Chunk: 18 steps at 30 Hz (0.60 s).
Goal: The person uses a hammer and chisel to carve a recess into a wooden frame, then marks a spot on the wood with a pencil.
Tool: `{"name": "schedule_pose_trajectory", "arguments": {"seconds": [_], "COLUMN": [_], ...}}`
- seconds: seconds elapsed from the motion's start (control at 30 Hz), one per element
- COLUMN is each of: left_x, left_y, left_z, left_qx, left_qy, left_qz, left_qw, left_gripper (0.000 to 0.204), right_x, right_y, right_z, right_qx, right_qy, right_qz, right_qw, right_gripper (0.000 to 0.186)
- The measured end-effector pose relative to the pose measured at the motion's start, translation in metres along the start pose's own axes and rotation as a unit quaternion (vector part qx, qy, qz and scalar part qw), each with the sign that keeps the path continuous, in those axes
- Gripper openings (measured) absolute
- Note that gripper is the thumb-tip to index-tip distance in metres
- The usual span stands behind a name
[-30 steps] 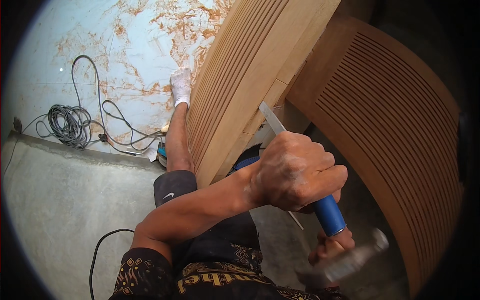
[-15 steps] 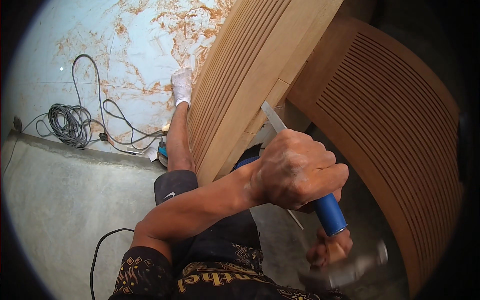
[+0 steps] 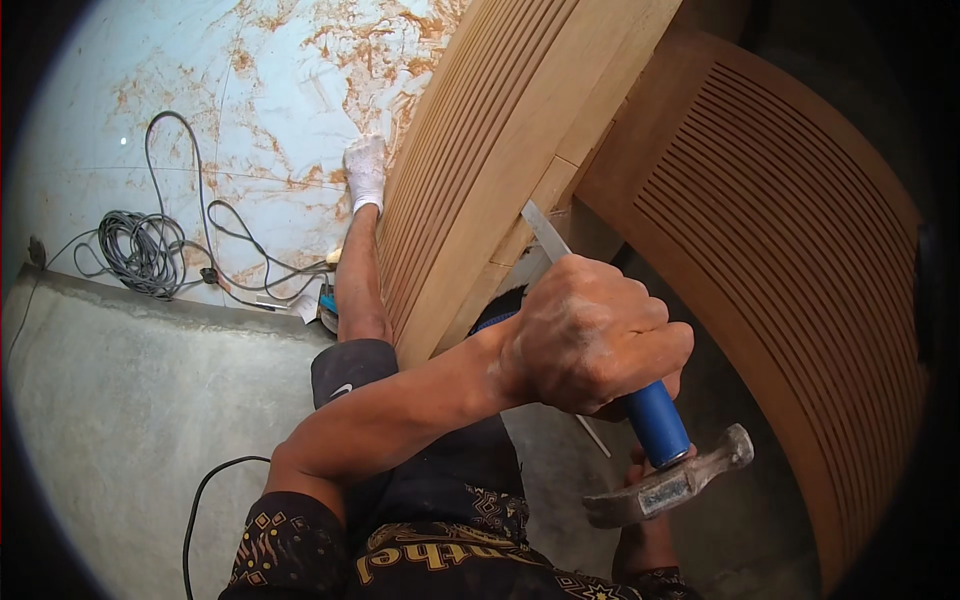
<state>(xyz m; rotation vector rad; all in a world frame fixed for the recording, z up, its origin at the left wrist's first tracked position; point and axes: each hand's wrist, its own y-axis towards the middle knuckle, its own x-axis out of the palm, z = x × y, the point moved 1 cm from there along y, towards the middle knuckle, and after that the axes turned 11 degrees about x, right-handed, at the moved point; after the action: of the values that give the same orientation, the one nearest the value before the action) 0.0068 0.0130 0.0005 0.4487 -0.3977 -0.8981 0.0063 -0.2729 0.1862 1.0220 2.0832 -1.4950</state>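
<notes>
My left hand (image 3: 602, 335) is wrapped round the blue handle of a chisel (image 3: 658, 425). The flat steel blade slants up and away, its tip at a recess in the edge of a pale ribbed wooden panel (image 3: 527, 130). A claw hammer (image 3: 672, 490) has its metal head against or very near the butt of the chisel handle. Behind that head my right hand (image 3: 636, 466) is mostly hidden; its fingers are closed round the hammer's handle.
A darker curved slatted panel (image 3: 760, 230) stands at the right. My leg (image 3: 362, 270), with a white sock, stretches along the pale panel's left side. A coiled grey cable (image 3: 140, 255) lies on the dusty tiled floor (image 3: 270, 120), beside the raw concrete (image 3: 140, 400).
The hammer head has come up from lower down to the end of the chisel handle, and my right hand with it. My left hand and the chisel stay almost where they were.
</notes>
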Motion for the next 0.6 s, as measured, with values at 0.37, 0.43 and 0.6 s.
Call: {"name": "schedule_pose_trajectory", "arguments": {"seconds": [0.37, 0.43, 0.6], "left_x": [-0.007, -0.004, -0.001], "left_y": [-0.001, 0.001, 0.024], "left_z": [-0.001, 0.001, -0.009], "left_qx": [-0.005, -0.007, -0.071], "left_qy": [0.011, -0.001, -0.028], "left_qz": [-0.037, -0.01, 0.032], "left_qw": [0.999, 1.0, 0.997], "left_gripper": [0.03, 0.027, 0.02], "right_x": [0.025, 0.021, 0.028], "right_y": [0.019, 0.017, 0.021], "right_z": [-0.068, -0.047, -0.056], "right_qx": [-0.018, -0.048, -0.107], "right_qy": [-0.105, -0.066, -0.046], "right_qz": [0.003, 0.014, 0.077], "right_qw": [0.994, 0.997, 0.99], "right_gripper": [0.031, 0.055, 0.068]}}
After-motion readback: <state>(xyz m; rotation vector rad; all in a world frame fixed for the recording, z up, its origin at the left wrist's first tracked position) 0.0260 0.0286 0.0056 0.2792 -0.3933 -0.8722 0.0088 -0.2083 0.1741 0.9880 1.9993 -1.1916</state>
